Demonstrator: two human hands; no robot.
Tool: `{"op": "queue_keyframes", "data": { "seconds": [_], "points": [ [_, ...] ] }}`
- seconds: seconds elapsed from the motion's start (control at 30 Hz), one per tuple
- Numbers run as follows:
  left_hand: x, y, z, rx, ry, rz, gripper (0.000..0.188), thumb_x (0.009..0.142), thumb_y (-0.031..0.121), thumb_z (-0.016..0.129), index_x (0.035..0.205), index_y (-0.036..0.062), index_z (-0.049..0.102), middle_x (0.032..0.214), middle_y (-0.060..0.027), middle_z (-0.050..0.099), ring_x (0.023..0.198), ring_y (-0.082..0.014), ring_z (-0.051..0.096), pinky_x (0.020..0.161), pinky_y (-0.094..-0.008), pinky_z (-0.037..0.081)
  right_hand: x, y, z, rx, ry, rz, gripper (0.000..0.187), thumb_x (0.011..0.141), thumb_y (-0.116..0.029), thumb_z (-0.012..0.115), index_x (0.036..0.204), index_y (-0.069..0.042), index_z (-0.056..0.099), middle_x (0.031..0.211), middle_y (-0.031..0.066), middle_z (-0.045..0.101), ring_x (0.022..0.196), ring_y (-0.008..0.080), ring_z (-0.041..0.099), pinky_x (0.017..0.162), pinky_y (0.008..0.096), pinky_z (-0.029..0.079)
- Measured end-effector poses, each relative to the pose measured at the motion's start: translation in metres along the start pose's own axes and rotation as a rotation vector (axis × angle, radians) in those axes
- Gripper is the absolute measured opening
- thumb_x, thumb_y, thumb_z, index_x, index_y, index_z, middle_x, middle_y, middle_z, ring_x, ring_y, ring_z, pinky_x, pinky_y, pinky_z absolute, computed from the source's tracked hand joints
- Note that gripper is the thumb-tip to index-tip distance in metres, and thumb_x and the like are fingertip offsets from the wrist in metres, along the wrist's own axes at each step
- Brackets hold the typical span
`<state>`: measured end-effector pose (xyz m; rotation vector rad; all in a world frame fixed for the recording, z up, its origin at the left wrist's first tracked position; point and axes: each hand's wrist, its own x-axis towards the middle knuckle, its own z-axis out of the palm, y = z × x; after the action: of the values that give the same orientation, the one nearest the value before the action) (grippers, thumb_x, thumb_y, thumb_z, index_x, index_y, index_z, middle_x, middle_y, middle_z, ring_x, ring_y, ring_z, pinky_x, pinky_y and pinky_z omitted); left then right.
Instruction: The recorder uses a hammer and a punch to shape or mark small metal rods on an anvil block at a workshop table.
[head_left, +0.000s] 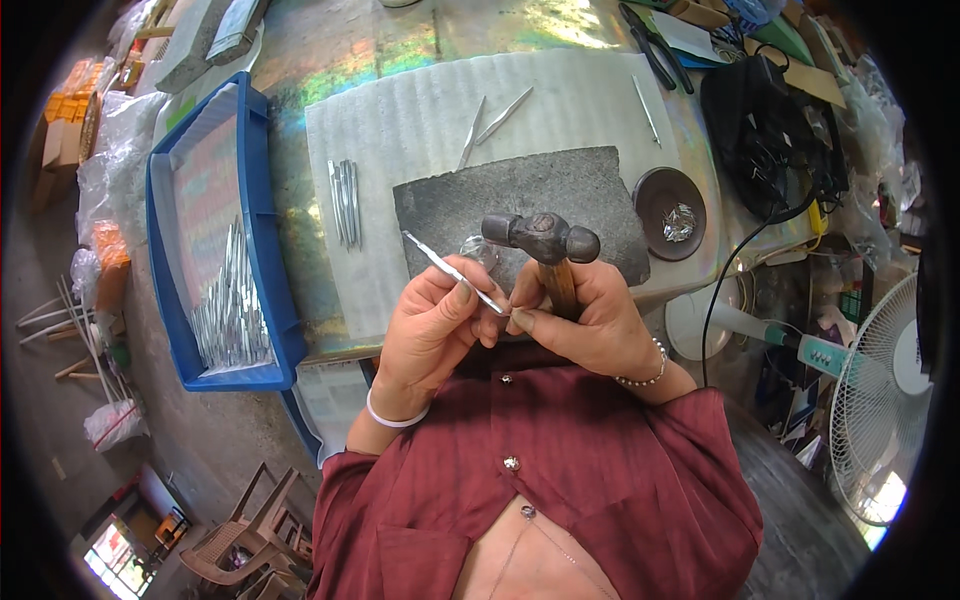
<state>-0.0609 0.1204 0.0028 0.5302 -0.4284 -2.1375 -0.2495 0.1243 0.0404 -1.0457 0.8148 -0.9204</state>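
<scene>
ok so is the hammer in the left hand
No, the right hand holds the hammer by its wooden handle, while the left hand holds a slim silvery piece.

Left hand (435,325) pinches 1 silver rod (452,270), tilted, upper end over dark slab (435,205); right hand (595,315) has hammer (541,237), head up, fingertips close to rod's lower end, can't tell if touching. Slab on pale mat (385,115); 2 loose rods beyond slab, 1 far right, bundle (344,204) at left. Blue tray (263,200) of rods left of mat, brown dish (655,200) with shiny bits (679,222) right of slab
</scene>
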Motion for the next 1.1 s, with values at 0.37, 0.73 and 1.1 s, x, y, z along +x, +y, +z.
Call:
{"op": "queue_keyframes", "data": {
  "seconds": [0.37,0.73,1.1],
  "points": [
    [-0.001,-0.002,0.002,0.083,0.054,0.087,0.017,0.092,0.017,0.056,0.098,0.0006,0.055,0.09,-0.0138,0.064,0.068,-0.0147,0.058,0.061,-0.0254,0.049,0.001,0.011,0.001,-0.076,0.063,-0.02,0.009,0.081,0.0,0.058,0.088,-0.002,0.054,0.072,-0.002,0.054,0.065,0.0028,0.046,0.057,0.0207,0.038],
    [-0.004,-0.01,0.007,0.429,0.115,0.281,0.015,0.091,0.014,0.056,0.096,-0.0006,0.054,0.091,-0.0141,0.061,0.068,-0.0163,0.06,0.062,-0.0268,0.051,0.003,0.008,-0.003,-0.013,0.048,-0.022,0.011,0.081,0.003,0.057,0.091,-0.001,0.055,0.074,0.001,0.058,0.065,0.005,0.052,0.059,0.0218,0.042],
    [-0.01,0.003,0.002,-0.222,0.028,0.118,0.018,0.096,0.022,0.048,0.097,0.0047,0.044,0.088,-0.0171,0.056,0.064,-0.0188,0.057,0.053,-0.0287,0.05,0.012,0.055,-0.039,1.119,-0.502,0.044,0.115,0.062,-0.059,0.071,0.14,0.006,0.017,0.073,0.0049,0.052,0.043,-0.0008,0.031,0.037,0.0135,0.03]
  ]
}}
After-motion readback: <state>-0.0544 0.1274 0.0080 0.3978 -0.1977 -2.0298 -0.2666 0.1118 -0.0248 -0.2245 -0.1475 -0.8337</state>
